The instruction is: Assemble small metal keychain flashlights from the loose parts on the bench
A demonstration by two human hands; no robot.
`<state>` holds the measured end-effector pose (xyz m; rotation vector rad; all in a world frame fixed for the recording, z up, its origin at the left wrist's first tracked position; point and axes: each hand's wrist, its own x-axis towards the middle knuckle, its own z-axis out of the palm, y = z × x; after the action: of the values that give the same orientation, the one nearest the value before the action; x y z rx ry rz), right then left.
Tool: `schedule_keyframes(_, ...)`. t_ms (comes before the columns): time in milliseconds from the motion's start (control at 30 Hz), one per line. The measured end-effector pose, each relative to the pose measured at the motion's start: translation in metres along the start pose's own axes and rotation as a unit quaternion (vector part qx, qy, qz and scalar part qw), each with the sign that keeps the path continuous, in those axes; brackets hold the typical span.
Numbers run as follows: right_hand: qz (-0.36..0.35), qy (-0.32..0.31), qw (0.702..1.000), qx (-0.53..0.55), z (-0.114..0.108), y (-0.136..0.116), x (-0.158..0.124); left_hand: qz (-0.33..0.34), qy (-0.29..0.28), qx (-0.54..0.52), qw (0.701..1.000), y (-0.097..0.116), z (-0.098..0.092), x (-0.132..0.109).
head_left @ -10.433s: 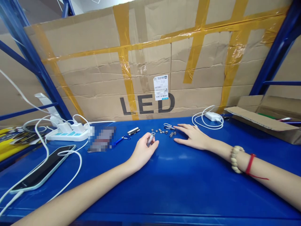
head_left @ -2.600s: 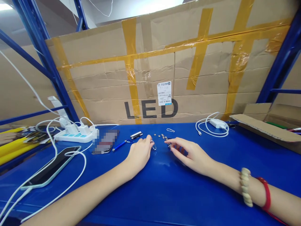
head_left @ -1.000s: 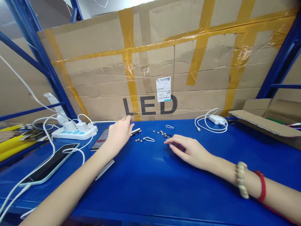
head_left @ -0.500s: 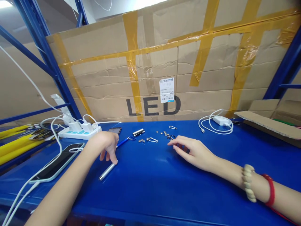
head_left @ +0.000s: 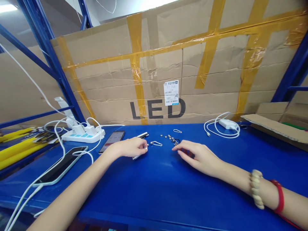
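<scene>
Looking down at the blue surface [head_left: 154, 189], we have both forearms stretched out toward its back edge, where a taped cardboard sheet [head_left: 211, 73] printed with LED stands upright. Our left hand [head_left: 131, 148] lies knuckles up with the fingers curled down around a slim silver tube [head_left: 135, 157]; only one end pokes out below the fingertips, toward the near edge. Our right hand [head_left: 199, 155] rests palm down near the middle, fingers loosely bent, thumb and forefinger drawn close together; we cannot tell whether they pinch anything. Its fingertips sit just beside a dark key ring [head_left: 176, 141]. Behind that ring lies a scatter of button cells [head_left: 168, 137], and between our two hands a metal clip [head_left: 156, 143]. A second clip [head_left: 177, 131] is nearer the back edge, and a short silver flashlight [head_left: 143, 135] lies just behind our left hand. To the left of that hand is a lit phone [head_left: 112, 141]; farther toward the left edge lie a dark phone [head_left: 61, 164] with a white cable over it and a white power strip [head_left: 83, 136]. Near the right back corner sit a white charger [head_left: 226, 124] with its coiled lead and an open cardboard box [head_left: 276, 127]. A bead bracelet [head_left: 257, 189] and a red cord [head_left: 279, 201] circle our right wrist.
</scene>
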<state>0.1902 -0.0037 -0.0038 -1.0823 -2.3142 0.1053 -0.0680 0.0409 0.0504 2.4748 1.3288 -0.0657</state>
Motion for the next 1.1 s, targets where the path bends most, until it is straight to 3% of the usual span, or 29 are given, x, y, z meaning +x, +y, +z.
schedule_keyframes(133, -0.008, -0.005, 1.0, -0.002, 0.0, -0.001, -0.001, 0.008, 0.137, 0.021, 0.99, 0.004, 0.009, 0.011)
schedule_keyframes(233, -0.01, -0.011, 1.0, -0.006, 0.0, -0.001, -0.001, 0.029, 0.199, 0.038, 0.979, 0.003, 0.015, 0.016)
schedule_keyframes(533, -0.011, -0.018, 1.0, -0.008, 0.0, -0.003, -0.001, 0.045, 0.223, 0.114, 0.967, -0.007, 0.035, 0.03)
schedule_keyframes(733, 0.0, -0.003, 1.0, -0.019, 0.0, -0.002, -0.001, 0.046, 0.269, 0.099, 0.957, 0.003, 0.031, 0.027)
schedule_keyframes(933, 0.035, 0.048, 0.998, -0.021, 0.001, -0.004, 0.0, 0.111, 0.357, -0.004, 0.927, 0.032, 0.034, 0.016)
schedule_keyframes(1100, 0.016, 0.042, 0.999, 0.02, 0.006, -0.006, 0.0, 0.118, 0.321, -0.152, 0.927, 0.056, 0.047, 0.01)
